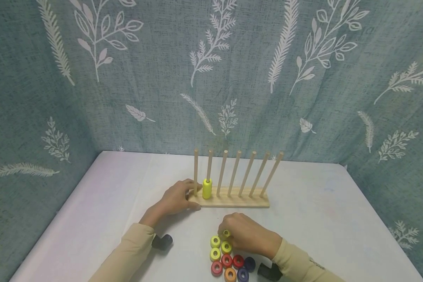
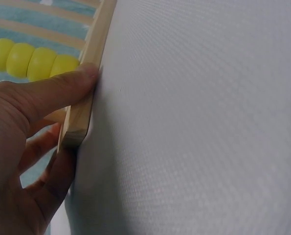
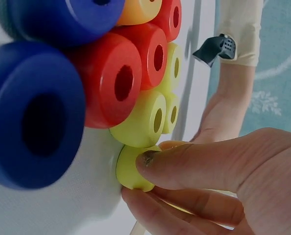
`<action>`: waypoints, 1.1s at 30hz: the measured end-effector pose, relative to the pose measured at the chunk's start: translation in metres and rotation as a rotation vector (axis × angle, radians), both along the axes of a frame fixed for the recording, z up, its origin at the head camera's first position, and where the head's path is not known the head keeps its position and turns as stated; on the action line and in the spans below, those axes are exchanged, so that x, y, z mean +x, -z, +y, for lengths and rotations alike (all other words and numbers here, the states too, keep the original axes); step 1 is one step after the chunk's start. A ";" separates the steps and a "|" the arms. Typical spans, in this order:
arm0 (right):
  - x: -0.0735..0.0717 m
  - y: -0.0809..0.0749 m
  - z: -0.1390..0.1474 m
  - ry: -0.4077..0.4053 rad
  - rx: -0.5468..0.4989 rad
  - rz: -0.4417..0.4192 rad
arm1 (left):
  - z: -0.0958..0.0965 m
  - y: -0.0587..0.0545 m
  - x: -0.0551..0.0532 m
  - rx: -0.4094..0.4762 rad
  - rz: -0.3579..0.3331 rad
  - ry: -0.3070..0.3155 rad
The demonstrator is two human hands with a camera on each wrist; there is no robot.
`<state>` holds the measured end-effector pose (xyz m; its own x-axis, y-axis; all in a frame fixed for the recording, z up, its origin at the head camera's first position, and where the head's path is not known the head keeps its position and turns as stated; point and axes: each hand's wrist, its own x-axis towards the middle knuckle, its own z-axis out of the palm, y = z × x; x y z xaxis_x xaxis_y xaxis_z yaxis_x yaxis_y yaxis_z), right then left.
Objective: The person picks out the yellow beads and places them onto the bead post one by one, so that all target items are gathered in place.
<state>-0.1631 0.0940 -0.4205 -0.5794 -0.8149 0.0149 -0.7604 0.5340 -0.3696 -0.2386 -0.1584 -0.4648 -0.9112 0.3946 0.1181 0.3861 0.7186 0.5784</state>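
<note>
A wooden peg rack (image 1: 229,202) stands on the table with several upright dowels. Yellow beads (image 1: 207,189) are stacked on its second dowel from the left; the left wrist view shows several of these beads (image 2: 19,59). My left hand (image 1: 176,199) grips the left end of the rack's base, thumb along the front edge and fingers behind. Lower down, my right hand (image 1: 246,234) pinches a yellow bead (image 3: 129,169) between thumb and fingers, at the far end of the loose bead group. Other yellow beads (image 1: 215,254) lie right beside it.
Red beads (image 1: 227,260), an orange bead (image 1: 230,275) and dark blue beads (image 1: 249,264) sit close together on the white table (image 1: 324,219). Black devices (image 1: 163,242) are at both wrists. A leaf-patterned teal cloth (image 1: 169,58) rises behind and at the sides.
</note>
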 end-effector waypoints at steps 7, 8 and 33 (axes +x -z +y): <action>0.000 0.001 0.002 0.016 0.013 -0.006 | 0.000 -0.001 0.000 -0.001 -0.011 -0.011; 0.000 0.001 0.002 0.016 0.014 -0.007 | 0.000 -0.002 0.000 -0.002 -0.008 -0.011; -0.005 -0.013 0.018 0.057 -0.044 0.042 | 0.000 -0.002 0.001 -0.001 0.010 0.000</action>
<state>-0.1681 0.1118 -0.4078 -0.6232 -0.7785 0.0751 -0.7444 0.5609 -0.3623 -0.2373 -0.1583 -0.4632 -0.9099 0.3950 0.1271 0.3922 0.7190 0.5738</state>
